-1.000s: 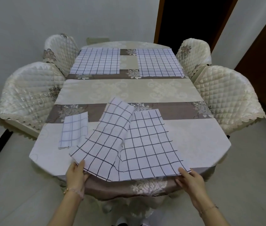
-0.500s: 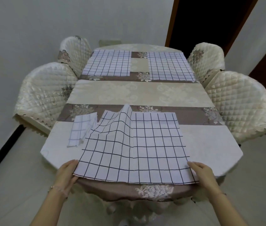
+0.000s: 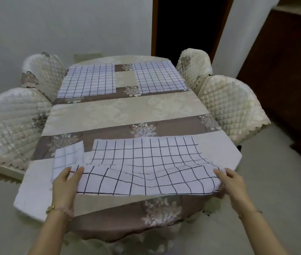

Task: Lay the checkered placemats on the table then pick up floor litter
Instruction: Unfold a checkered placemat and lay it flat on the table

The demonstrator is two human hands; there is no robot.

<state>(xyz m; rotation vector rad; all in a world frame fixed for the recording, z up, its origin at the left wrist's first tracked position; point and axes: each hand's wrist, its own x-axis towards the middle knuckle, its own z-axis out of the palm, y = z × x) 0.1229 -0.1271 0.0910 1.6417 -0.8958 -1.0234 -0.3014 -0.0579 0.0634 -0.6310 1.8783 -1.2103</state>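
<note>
A white placemat with a dark grid (image 3: 146,162) lies spread over the near end of the table (image 3: 127,111), its front edge lifted and rippled. My left hand (image 3: 64,186) grips its near left corner and my right hand (image 3: 232,183) grips its near right corner. A folded checkered placemat (image 3: 67,157) lies just left of it, partly under its edge. Two more checkered placemats lie flat at the far end, one on the left (image 3: 89,80) and one on the right (image 3: 158,77).
Two quilted cream chairs stand on the left (image 3: 11,122) and two on the right (image 3: 232,105). A dark doorway (image 3: 190,24) opens behind the table. Dark wooden furniture (image 3: 289,70) lines the right wall. Pale floor surrounds the table.
The placemat went from half folded to fully spread, and my hands have lifted its near edge and drawn it toward me. The view has moved closer to the table.
</note>
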